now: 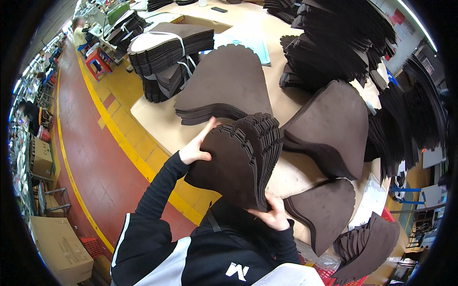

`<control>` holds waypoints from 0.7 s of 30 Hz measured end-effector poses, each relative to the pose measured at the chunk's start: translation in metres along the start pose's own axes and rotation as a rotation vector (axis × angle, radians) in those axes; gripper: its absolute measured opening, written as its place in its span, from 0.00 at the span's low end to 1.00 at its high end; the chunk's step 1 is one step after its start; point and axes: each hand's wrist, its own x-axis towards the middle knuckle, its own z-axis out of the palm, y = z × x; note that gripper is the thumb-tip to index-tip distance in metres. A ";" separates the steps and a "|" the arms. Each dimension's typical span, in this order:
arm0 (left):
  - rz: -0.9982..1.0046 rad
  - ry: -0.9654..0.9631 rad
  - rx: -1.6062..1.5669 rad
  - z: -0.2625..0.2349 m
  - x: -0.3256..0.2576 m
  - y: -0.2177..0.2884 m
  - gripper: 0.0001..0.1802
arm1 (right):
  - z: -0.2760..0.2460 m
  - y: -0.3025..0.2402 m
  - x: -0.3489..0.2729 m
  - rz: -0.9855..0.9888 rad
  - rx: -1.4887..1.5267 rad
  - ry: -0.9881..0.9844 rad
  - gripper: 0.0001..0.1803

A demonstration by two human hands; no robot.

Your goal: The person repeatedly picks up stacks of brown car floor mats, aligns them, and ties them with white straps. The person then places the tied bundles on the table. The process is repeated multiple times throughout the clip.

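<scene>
Between my hands is a thick stack of dark brown cut sheets (224, 162) with scalloped edges, tilted above the near side of the table. My left hand (196, 147) grips its left edge, thumb on the face and fingers stretched along the rim. At the lower right corner, my right hand (273, 213) pinches the stack. Just beyond lies a larger brown stack (231, 78), close to the held one. To the right, another stack (334, 121) rests on the table, with a smaller stack (327, 209) nearer me.
The beige table (152, 121) also bears a tied bundle (171, 45) at far left and tall dark piles (329, 43) at far right. Fanned pieces (369, 245) lie over a red basket (327, 276) at near right. Left are a walkway (95, 162), a red stool (98, 63) and a cardboard box (61, 248).
</scene>
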 end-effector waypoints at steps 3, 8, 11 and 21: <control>-0.170 -0.085 0.042 0.006 0.011 0.010 0.65 | 0.000 0.004 -0.007 0.005 0.026 -0.025 0.30; -0.174 0.136 0.084 0.033 0.012 0.041 0.40 | 0.001 -0.016 0.009 0.391 0.158 0.255 0.35; 0.029 0.301 0.251 0.055 0.001 0.053 0.35 | 0.013 -0.013 0.014 0.334 0.109 0.404 0.31; 0.039 0.230 0.150 0.043 -0.015 0.034 0.71 | -0.016 -0.021 0.032 0.088 -0.098 0.268 0.43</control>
